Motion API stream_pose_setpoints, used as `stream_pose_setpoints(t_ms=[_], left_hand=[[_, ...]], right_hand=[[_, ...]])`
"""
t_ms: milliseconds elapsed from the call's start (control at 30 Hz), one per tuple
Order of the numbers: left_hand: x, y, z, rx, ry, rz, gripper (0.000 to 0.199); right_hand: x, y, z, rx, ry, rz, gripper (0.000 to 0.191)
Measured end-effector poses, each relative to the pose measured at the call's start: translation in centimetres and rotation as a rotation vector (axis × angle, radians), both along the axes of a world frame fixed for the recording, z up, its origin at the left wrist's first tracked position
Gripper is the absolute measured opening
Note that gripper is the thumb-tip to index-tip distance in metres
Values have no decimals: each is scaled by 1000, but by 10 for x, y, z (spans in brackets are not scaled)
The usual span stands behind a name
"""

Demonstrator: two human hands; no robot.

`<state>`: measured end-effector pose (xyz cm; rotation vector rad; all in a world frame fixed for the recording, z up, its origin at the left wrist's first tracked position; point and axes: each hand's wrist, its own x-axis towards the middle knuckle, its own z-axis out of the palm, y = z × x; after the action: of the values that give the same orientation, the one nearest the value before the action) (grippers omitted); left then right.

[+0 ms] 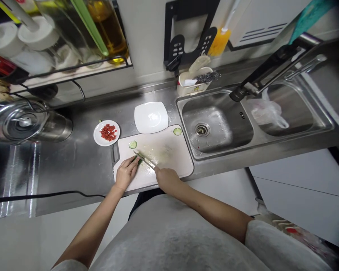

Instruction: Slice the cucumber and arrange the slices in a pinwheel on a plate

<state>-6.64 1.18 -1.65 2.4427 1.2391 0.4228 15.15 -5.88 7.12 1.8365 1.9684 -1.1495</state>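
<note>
My right hand [167,180] is wrapped round the handle of a kitchen knife [148,162], whose blade points up and left over a white cutting board [175,162]. Closed fingers of my left hand [125,174] press a piece of green cucumber [140,161] against the board, right beside the blade. Much of that piece is hidden by the fingers and the knife. One pale cucumber slice [133,144] lies just above my left hand. Another cucumber slice [177,131] rests at the board's upper right corner. The board's surface looks wet.
Behind the board sits a white square plate [151,117]. A small white dish [100,142] holds chopped red pieces. To the right is a double steel sink [214,143] with a black faucet [260,71]. A steel pot [56,126] stands left; a black cord [59,194] crosses the counter.
</note>
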Motion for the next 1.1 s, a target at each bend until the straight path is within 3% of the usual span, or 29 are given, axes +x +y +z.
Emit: stream_pose_setpoints(t_ms=[533,767,1100], left_hand=[[1,1,-1,92,-31,-40,31],[-1,2,-2,73,-33,-47,33],[-1,3,-3,48,-52,-47,35]], right_hand=[[-1,6,3,-22,6,6,30],[0,9,1,-36,14,18,32],[5,15,10,-50,7,57,30]])
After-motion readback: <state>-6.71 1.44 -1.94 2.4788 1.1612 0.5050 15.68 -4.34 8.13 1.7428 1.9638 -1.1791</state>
